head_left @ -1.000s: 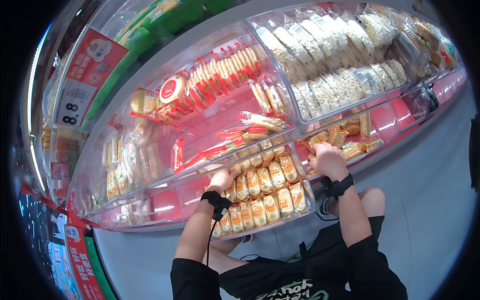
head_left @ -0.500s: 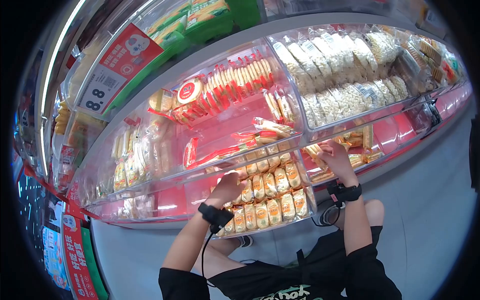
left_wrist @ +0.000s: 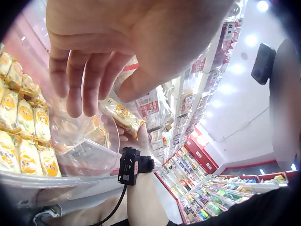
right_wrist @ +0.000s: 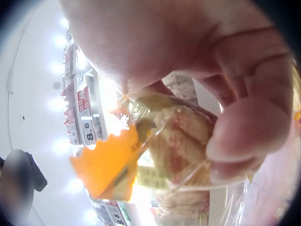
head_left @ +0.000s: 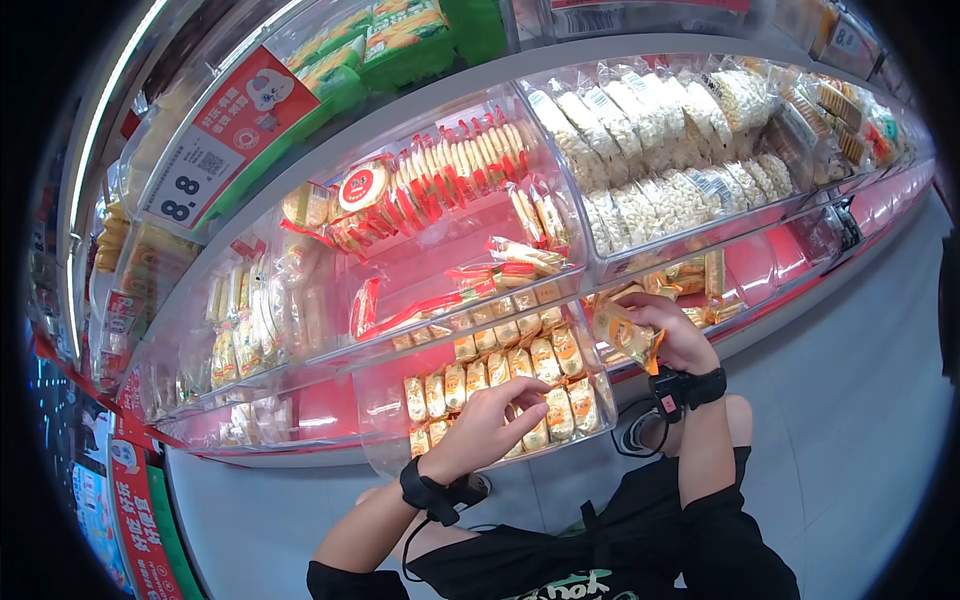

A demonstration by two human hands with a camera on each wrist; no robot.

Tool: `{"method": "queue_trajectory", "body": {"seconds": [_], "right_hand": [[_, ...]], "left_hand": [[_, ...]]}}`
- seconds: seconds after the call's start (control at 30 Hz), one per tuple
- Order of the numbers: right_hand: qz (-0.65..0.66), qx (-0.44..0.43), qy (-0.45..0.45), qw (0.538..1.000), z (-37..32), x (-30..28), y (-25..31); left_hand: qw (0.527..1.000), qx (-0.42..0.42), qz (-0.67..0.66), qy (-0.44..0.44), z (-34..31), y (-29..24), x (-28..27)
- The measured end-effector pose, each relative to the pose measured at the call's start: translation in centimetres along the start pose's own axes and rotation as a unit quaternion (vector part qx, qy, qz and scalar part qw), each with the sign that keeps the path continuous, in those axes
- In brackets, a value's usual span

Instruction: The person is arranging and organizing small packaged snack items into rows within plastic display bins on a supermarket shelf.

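My right hand (head_left: 684, 338) grips a clear-wrapped snack (head_left: 624, 334) with orange crimped ends. Up close in the right wrist view, fingers curl round this wrapped snack (right_wrist: 181, 146), pale golden through the film, and one orange end (right_wrist: 110, 162) sticks out. My left hand (head_left: 490, 428) hovers palm down over the pulled-out clear drawer (head_left: 375, 415), holding nothing. Its fingers are loosely bent in the left wrist view. Rows of small wrapped cakes (head_left: 543, 358) with orange print fill that drawer, partly hidden by the left hand.
More orange-wrapped packs (head_left: 690, 270) lie in the low compartment behind the right hand. Above are clear bins with red-wrapped round biscuits (head_left: 470, 160) and white puffed-rice cakes (head_left: 650, 205). A price sign (head_left: 225, 135) reads 8.8. Grey floor (head_left: 800, 400) lies to the right.
My right hand has lifted a wrapped snack out of the low compartment toward me. My left hand has moved off the drawer's left part, rightward and nearer to my body.
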State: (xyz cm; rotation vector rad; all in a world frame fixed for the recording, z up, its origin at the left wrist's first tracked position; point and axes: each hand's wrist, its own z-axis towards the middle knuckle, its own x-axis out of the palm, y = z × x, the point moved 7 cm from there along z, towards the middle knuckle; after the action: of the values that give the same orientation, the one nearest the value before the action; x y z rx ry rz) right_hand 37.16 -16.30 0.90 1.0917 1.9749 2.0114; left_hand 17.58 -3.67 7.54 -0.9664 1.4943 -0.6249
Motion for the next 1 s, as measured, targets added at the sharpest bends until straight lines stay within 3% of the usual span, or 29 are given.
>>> {"method": "queue_trajectory", "body": {"seconds": [0.13, 0.27, 0.37, 0.5, 0.53, 0.67, 0.77, 0.83, 0.9, 0.97, 1.0], "right_hand": [[-0.116, -0.035, 0.005, 0.993, -1.3, 1.7, 1.9], [-0.154, -0.05, 0.03, 0.986, -2.2, 2.9, 3.1], [-0.143, -0.024, 0.105, 0.984, -3.0, 4.6, 3.3], [-0.216, 0.015, 0.186, 0.958, -3.6, 7.9, 2.4], [-0.191, -0.088, 0.21, 0.955, -3.5, 9.2, 2.2], [-0.313, -0.106, 0.15, 0.932, -3.6, 10.1, 2.1], [-0.359, -0.052, 0.153, 0.919, -3.9, 9.9, 2.8], [-0.286, -0.105, 0.113, 0.946, -3.3, 8.4, 2.9], [-0.258, -0.074, 0.053, 0.962, -1.6, 4.9, 1.9], [-0.319, -0.104, -0.07, 0.939, -0.6, 1.7, 2.1], [-0.376, -0.142, -0.142, 0.904, -0.3, 0.6, 2.5]], "left_hand": [[0.988, -0.045, -0.124, 0.079, 0.0, 1.6, 2.5], [0.989, 0.108, 0.07, -0.073, -0.4, -1.7, 1.4], [0.91, 0.248, 0.266, -0.198, -1.8, -5.9, 0.9], [0.885, 0.289, 0.323, -0.17, -2.0, -7.7, 2.4], [0.884, 0.29, 0.333, -0.155, -1.7, -7.7, 2.7], [0.909, 0.287, 0.26, -0.157, -0.9, -5.6, 2.1], [0.914, 0.255, 0.28, -0.147, -0.9, -4.3, 1.7], [0.945, 0.15, 0.25, -0.147, -0.9, -1.4, 0.4], [0.953, 0.039, 0.234, -0.187, -1.3, 2.0, -1.5], [0.962, -0.138, 0.162, -0.172, -1.4, 8.4, -4.3], [0.947, -0.206, 0.188, -0.16, -1.2, 10.2, -6.0]]}}
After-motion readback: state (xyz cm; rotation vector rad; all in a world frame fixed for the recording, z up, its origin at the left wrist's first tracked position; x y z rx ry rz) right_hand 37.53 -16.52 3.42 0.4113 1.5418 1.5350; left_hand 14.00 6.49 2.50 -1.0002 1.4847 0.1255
